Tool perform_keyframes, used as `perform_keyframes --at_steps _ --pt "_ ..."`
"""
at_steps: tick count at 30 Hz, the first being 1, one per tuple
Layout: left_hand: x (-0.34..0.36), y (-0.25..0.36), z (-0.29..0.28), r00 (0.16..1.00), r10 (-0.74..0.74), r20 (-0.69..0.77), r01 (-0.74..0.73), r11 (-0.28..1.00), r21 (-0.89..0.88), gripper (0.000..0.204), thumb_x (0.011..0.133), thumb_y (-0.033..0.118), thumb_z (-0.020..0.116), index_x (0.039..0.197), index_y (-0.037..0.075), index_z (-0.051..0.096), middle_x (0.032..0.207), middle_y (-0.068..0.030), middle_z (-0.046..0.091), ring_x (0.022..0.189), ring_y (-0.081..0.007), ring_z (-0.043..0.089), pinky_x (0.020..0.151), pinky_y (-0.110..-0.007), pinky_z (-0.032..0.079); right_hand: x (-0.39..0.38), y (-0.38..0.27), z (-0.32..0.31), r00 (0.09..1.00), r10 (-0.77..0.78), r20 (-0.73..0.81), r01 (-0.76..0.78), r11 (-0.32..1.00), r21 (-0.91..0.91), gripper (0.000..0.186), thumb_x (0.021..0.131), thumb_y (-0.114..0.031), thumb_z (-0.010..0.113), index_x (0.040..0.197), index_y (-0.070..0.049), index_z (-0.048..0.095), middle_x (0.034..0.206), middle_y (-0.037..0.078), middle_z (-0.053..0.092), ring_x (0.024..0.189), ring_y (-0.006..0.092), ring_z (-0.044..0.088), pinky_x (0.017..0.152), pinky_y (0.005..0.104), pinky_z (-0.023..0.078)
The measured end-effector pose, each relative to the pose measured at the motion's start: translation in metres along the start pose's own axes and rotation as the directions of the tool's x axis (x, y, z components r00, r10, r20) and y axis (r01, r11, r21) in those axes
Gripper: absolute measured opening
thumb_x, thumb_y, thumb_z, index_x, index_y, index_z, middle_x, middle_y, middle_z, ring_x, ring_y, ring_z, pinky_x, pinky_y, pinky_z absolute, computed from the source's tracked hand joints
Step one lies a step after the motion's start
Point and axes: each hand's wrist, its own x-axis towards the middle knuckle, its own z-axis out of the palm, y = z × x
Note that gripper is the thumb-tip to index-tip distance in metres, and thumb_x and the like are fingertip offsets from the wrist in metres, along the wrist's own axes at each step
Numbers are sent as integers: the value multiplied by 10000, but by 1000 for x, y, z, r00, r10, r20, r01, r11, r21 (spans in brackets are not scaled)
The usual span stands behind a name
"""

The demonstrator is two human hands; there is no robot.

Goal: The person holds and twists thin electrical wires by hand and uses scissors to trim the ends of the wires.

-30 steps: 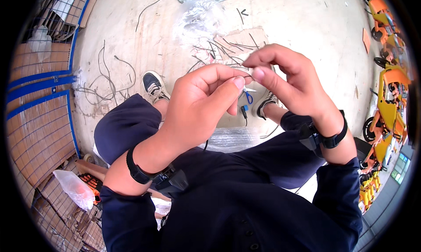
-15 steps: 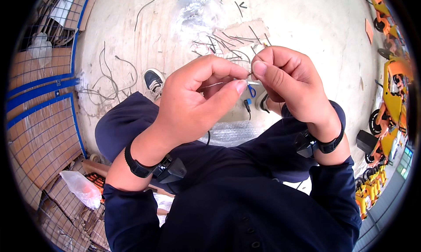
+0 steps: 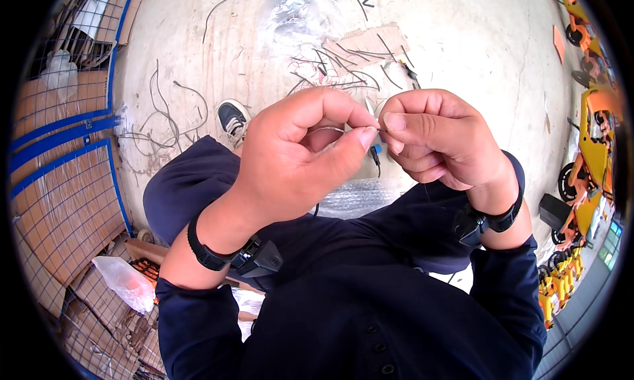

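Note:
My left hand (image 3: 290,155) and my right hand (image 3: 449,145) meet in front of me, fingertips close together, both pinched on a thin wire (image 3: 327,129). The wire runs back under the curled left index finger; much of it is hidden by my fingers. Just beyond them a scissor blade (image 3: 370,106) shows on the floor, the rest mostly covered by my hands. A black connector with a blue end (image 3: 375,154) lies below the hands, near a sheet of bubble wrap (image 3: 350,195) between my legs.
Loose cables (image 3: 158,115), cardboard (image 3: 363,39) with short wire pieces and crumpled clear plastic (image 3: 290,16) lie on the floor. A blue wire-mesh cage (image 3: 66,195) holding cardboard stands at left, with a plastic bag (image 3: 125,281). Orange and yellow wheeled frames (image 3: 588,155) line the right.
My right fingers have closed from a loose, raised pose into a pinch and moved lower. My left hand has shifted slightly, with its thumb lower.

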Motion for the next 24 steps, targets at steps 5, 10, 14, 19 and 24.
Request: perform_keyframes --at_steps 5,10,14,19,24 --pt "-2 2 3 992 -122 -36 117 987 -109 97 833 9 654 918 -24 621 724 28 580 588 18 444 504 -145 317 0 0 1 1000 22 5 -22 1000 -5 222 935 -181 548 795 -13 582 494 -68 320 419 43 246 390 210 203" --pt "-2 3 -1 984 -176 12 175 966 -191 98 815 -1 675 903 -24 636 728 14 595 597 16 460 508 -145 328 -2 0 2 1000 -2 -15 1 998 -64 222 936 -189 547 794 -24 588 491 -62 338 418 43 260 395 207 220" --pt "-2 -2 -2 988 -151 37 155 967 -202 111 849 50 663 931 -24 656 774 21 621 600 15 483 504 -138 360 -3 2 1 998 -57 -15 55 993 -104 226 947 -205 546 813 -31 600 519 -57 384 435 39 291 409 202 242" --pt "3 -5 -5 975 -209 80 223 886 -407 142 865 70 649 969 -27 653 819 10 632 695 0 507 597 -149 396 -3 8 5 948 -302 -106 244 896 -370 191 952 -177 553 842 -29 605 599 -61 451 519 19 342 462 189 276" --pt "6 -1 -1 970 -243 12 234 917 -323 127 860 68 618 940 -30 620 647 43 507 499 -2 345 437 -185 236 -3 16 5 836 -547 -42 417 684 -598 84 919 -94 588 876 -27 611 658 -47 504 589 27 403 524 190 336"
